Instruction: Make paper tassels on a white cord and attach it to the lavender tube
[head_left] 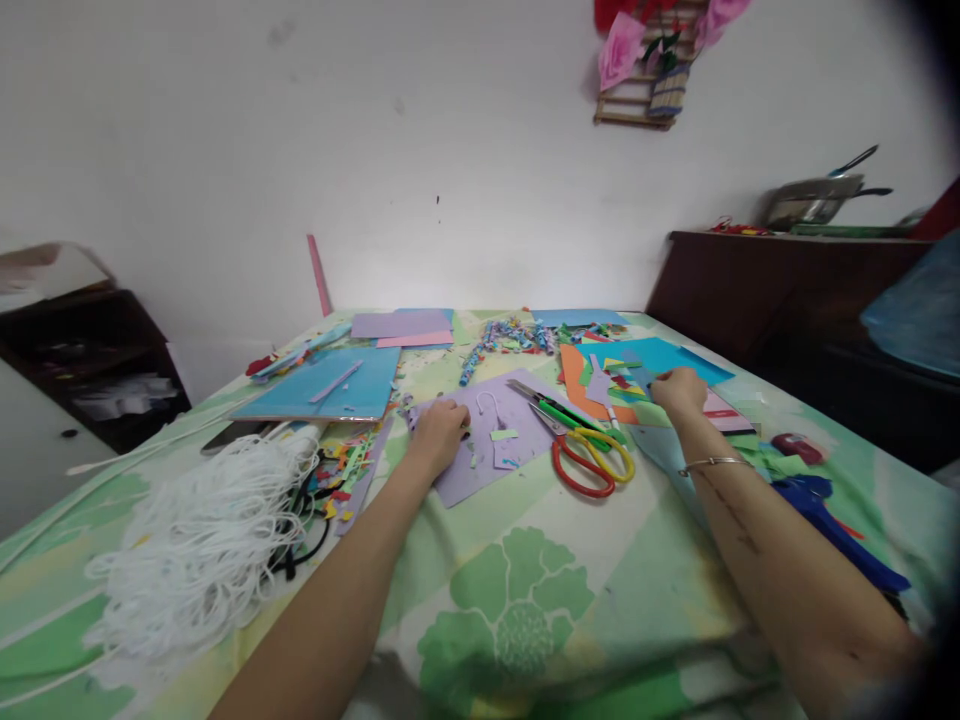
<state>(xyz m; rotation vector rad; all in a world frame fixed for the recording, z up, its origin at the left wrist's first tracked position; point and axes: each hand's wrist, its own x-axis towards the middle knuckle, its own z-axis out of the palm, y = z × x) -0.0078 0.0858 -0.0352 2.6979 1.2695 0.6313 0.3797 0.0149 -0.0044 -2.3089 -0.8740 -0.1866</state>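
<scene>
My left hand (441, 436) rests with curled fingers on the left part of a purple sheet of paper (465, 480); what its fingers hold, if anything, is hidden. My right hand (681, 392) is closed in a pinch at the right edge of a pile of coloured paper scraps (626, 380); I cannot make out what is in it. Between the hands lie a utility knife (555, 408) and scissors (592, 462) with one red and one yellow handle. A white cord (489, 402) and a small green paper strip (504, 435) lie on the purple sheet.
A heap of white cord (202, 540) lies at the left, beside a blue pack of paper (330, 385). Rolled paper beads (517, 338) are piled at the back. A blue-handled tool (832, 525) lies at the right. A dark cabinet (765, 290) stands beyond the table.
</scene>
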